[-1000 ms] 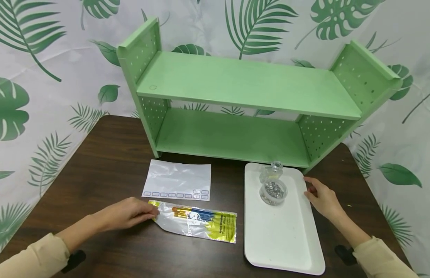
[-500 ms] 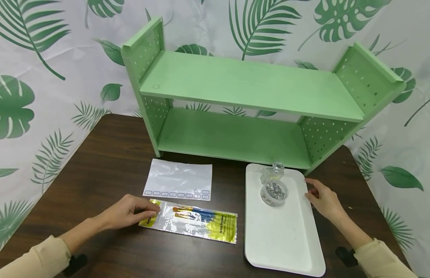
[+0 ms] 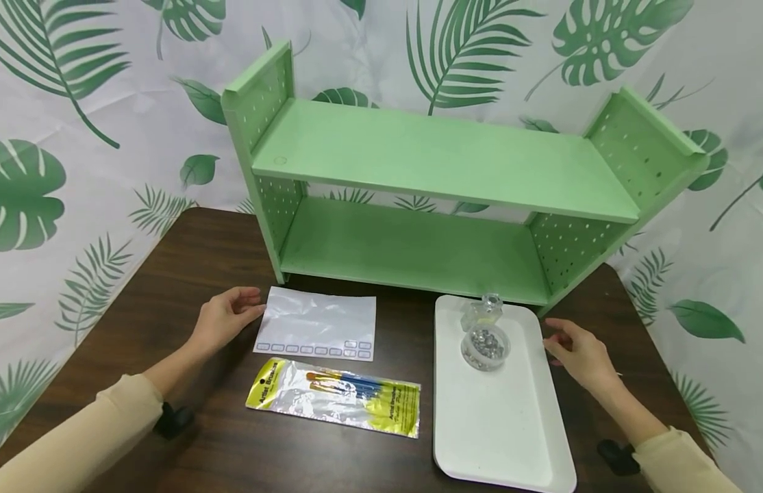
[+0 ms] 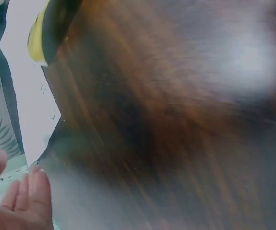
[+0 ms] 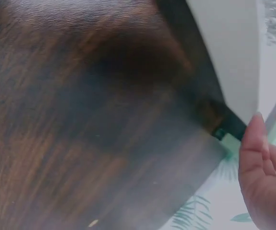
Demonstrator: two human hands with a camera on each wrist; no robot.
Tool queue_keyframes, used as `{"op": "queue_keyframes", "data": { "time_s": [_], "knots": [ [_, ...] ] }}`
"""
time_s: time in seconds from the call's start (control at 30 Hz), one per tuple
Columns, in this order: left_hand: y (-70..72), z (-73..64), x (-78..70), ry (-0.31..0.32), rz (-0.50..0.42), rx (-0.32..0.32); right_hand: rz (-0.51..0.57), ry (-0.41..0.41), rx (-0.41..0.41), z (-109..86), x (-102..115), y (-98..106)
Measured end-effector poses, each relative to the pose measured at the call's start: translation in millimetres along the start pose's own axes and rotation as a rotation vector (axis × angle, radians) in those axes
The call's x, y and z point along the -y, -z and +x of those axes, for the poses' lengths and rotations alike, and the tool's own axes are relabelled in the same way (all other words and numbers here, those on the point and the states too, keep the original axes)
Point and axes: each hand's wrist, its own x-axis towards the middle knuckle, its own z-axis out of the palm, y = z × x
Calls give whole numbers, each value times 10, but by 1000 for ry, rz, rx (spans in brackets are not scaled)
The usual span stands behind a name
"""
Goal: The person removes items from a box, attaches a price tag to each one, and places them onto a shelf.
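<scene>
My left hand (image 3: 229, 317) is at the left edge of a white plastic sheet (image 3: 316, 322) with a row of small blue boxes along its near side. Its fingers are loosely bent, fingertips right at that edge; the left wrist view also shows the sheet (image 4: 30, 91) beyond the fingers. Nearer me lies a clear and yellow packet of artist brushes (image 3: 335, 397), untouched. My right hand (image 3: 580, 356) is beside the far right rim of a white tray (image 3: 498, 424), fingertips at the rim. In the right wrist view its fingers (image 5: 255, 148) are nearly straight by the tray's outer wall.
On the tray stand a round clear tub (image 3: 485, 348) of small silvery pieces and a clear glass bottle (image 3: 483, 311). A green two-tier shelf (image 3: 418, 246) stands behind, close to the tray and sheet. The dark wooden table (image 3: 172, 274) ends at a leaf-patterned backdrop.
My left hand has let go of the brush packet's left end, now lying flat, and moved up to the sheet's left edge. My right hand has stayed by the tray.
</scene>
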Motion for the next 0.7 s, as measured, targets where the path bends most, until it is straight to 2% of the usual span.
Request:
{"op": "queue_keyframes", "data": {
  "time_s": [0.1,0.2,0.3,0.37,0.47,0.57,0.7],
  "knots": [
    [-28,81,23,48,19,-3,-1,71,-145,-10,132,45],
    [-67,152,31,75,41,0,36,156,-299,5,363,79],
    [-94,198,9,94,70,10,109,233,-356,35,676,50],
    [-112,213,-7,113,82,20,193,261,-324,74,908,-16],
    [-141,225,-22,133,97,26,315,259,-198,165,1212,-187],
    [-170,228,-31,138,99,23,424,205,-37,280,1442,-429],
    [-200,221,-37,138,103,10,538,73,147,423,1641,-790]
  ]
}}
